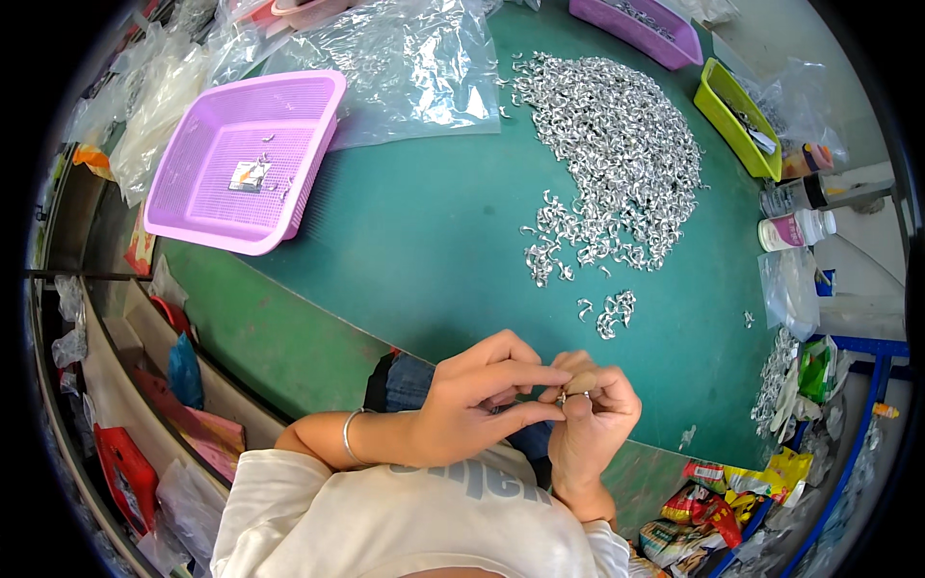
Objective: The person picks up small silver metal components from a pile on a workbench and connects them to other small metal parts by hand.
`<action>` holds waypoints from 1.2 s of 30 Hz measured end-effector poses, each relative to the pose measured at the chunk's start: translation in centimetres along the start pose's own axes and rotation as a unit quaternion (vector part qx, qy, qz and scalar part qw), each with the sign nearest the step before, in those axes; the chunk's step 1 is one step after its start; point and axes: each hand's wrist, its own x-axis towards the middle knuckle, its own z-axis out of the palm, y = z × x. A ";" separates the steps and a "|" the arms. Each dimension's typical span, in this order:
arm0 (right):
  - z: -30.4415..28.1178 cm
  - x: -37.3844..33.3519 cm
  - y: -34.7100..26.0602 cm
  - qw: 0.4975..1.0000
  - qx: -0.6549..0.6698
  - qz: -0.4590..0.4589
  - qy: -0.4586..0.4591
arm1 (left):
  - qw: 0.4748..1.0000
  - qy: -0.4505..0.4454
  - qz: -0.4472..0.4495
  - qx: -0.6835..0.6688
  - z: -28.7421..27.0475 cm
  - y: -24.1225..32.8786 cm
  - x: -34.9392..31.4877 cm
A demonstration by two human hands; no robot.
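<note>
Close to my body, at the table's near edge, my two hands meet. My left hand [487, 393], a bangle on its wrist, pinches a small shiny metal piece [563, 397] between thumb and fingertips. My right hand [599, 409] is closed at the same spot, with a flat tan piece [581, 383] showing between its thumb and fingers. Whether the tan piece is a pad or a fingertip cover I cannot tell. Beyond my hands lies a little cluster of curved silver metal pieces [615, 313], and farther off a large heap of the same pieces [621, 144].
A lilac plastic basket [323, 116] with a few pieces inside stands at the left of the green table [414, 231]. Clear plastic sheeting [414, 77] lies behind it. At the right are a lime-green basket [708, 101], a white bottle [785, 231] and another metal pile [771, 380].
</note>
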 end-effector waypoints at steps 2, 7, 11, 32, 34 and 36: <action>-0.1 0.0 -0.1 0.999 -0.037 -0.016 -0.014 | 1.000 0.006 0.006 0.003 0.1 -0.1 0.0; -0.1 -0.3 -0.9 0.990 -0.127 -0.044 -0.035 | 0.998 0.031 -0.028 -0.056 0.2 -0.4 -0.1; 0.7 -0.4 -1.8 0.978 -0.195 -0.064 -0.026 | 0.974 0.048 -0.114 -0.189 0.3 -0.3 0.2; 0.4 -0.2 -1.2 0.955 -0.248 -0.159 -0.008 | 0.947 -0.018 -0.191 -0.258 -0.9 0.8 0.7; 0.5 -0.2 -1.2 0.941 -0.287 -0.180 -0.004 | 0.947 -0.018 -0.191 -0.258 -1.0 0.9 0.6; 0.7 -0.1 -1.4 0.920 -0.331 -0.211 -0.003 | 0.946 -0.015 -0.191 -0.263 -1.0 0.9 0.6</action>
